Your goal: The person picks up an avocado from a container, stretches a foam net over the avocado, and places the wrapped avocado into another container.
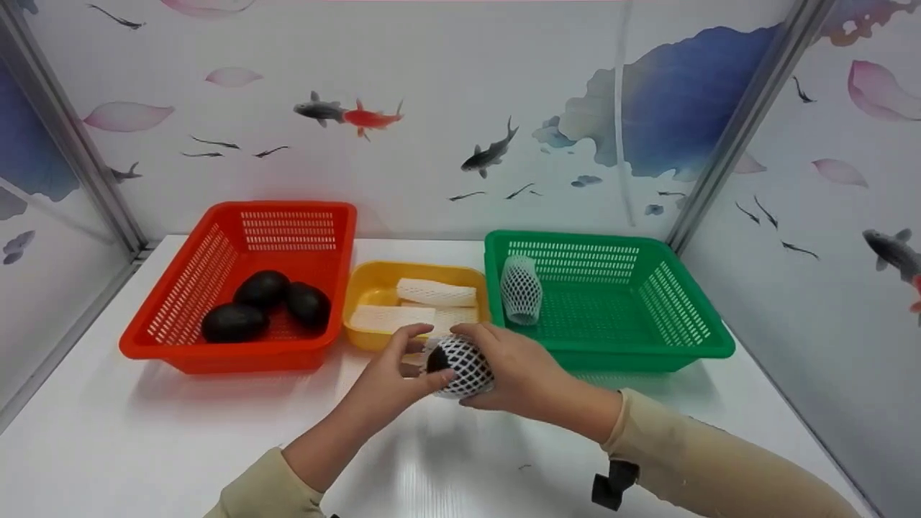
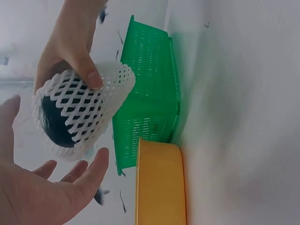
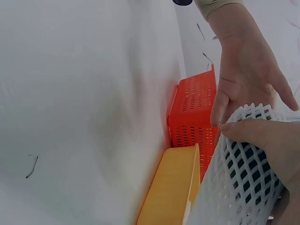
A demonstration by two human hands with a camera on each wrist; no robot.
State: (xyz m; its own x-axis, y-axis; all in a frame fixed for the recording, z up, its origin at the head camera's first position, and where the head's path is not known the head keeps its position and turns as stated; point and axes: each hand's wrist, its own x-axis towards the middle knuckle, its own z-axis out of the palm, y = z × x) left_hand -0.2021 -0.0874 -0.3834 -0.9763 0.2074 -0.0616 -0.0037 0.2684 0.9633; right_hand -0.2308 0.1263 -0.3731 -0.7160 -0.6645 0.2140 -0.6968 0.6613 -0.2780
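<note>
Your right hand (image 1: 519,368) grips the foam net sleeve (image 2: 108,93) around the dark oval fruit (image 2: 56,123), apparently steadying it beside your spread left hand (image 1: 392,381).

Head view is bright and evenly lit; we read the light as diffuse, from above, since shadows on the white table (image 1: 86,446) under the left grip (image 1: 396,375) and right grip (image 1: 524,370) are soft-edged. Faint glossy sheen at bottom centre. We note a reddish tint below the red basket (image 1: 237,352), a greenish one below the green basket (image 1: 619,360). The dark fruits (image 1: 235,321) go near black, little surface detail. Both wrist views: greyer, hazier, low contrast, fine detail smeared, tinted patches on the table again. We see the foam net (image 2: 86,108) mesh clearly enough anyway.
</note>
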